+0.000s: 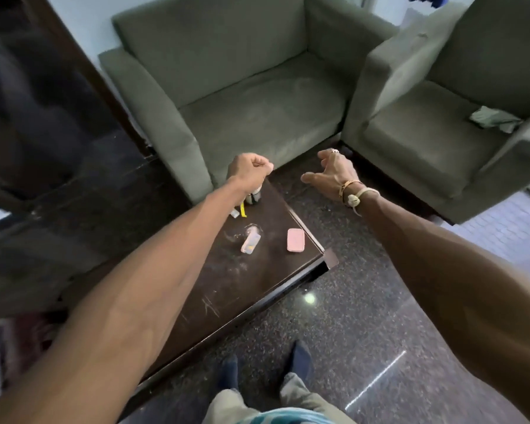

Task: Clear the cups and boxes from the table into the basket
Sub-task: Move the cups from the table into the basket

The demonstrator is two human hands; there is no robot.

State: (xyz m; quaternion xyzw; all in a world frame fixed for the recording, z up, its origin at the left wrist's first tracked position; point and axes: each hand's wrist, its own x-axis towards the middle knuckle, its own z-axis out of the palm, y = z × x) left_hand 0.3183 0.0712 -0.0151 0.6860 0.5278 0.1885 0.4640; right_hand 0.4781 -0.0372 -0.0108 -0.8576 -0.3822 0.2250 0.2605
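Armchair [242, 96], grey-green: 12 o'clock.
Second armchair [441, 123], same cloth: 2 o'clock, with a crumpled cloth [494, 118] on its seat.
Tabletop [227, 289], dark and scratched: centre, running to 7 o'clock.
Left hand [249, 171]: above the tabletop's far corner, fingers curled in a fist, nothing seen in it.
Right hand [334, 174]: over the floor [364, 301] at 1 o'clock, fingers spread, holding nothing.
Pink box [296, 240]: flat by the tabletop's 3 o'clock edge.
Clear box [251, 243]: at the pink box's 9 o'clock, apart from it.
Cup-like object [254, 196]: under the left wrist, blurred.
Yellow strip [243, 210]: beside it.
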